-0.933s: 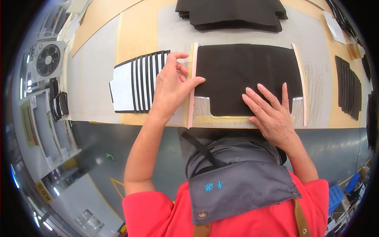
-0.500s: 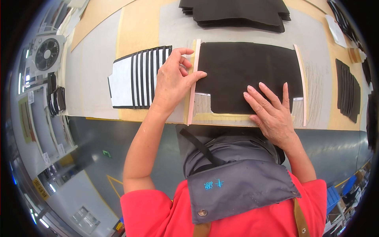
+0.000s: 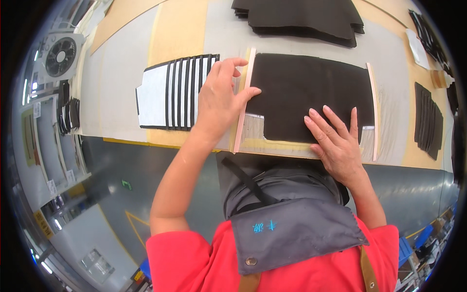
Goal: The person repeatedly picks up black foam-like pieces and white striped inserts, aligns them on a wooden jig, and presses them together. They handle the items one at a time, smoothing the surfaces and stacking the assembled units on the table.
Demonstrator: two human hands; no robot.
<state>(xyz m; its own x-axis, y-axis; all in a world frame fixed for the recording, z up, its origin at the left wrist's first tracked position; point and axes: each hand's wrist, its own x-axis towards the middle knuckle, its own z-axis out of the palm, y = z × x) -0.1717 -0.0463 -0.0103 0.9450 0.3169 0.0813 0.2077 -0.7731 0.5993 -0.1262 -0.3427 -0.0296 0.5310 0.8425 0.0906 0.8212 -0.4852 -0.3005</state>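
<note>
A flat black panel [image 3: 296, 87] with a notched lower left corner lies on the worktable between a left pale strip [image 3: 245, 102] and a right pale strip [image 3: 372, 107]. My left hand [image 3: 221, 95] reaches over the left strip, its thumb on the panel's left edge and its fingers apart and slightly curled. Flat on the panel's lower right part rests my right hand [image 3: 338, 141], fingers spread. Left of my left hand lies a fanned row of white pieces with black edges [image 3: 155, 100], partly covered by that hand.
A stack of black panels [image 3: 301, 22] sits at the table's far side. Overlapping black pieces [image 3: 428, 121] lie at the right, near a white sheet [image 3: 417, 48]. A fan [image 3: 61, 56] and a shelf rack [image 3: 58, 146] stand to the left.
The whole view has shifted and tilted slightly. Both hands keep nearly the same places on the panel.
</note>
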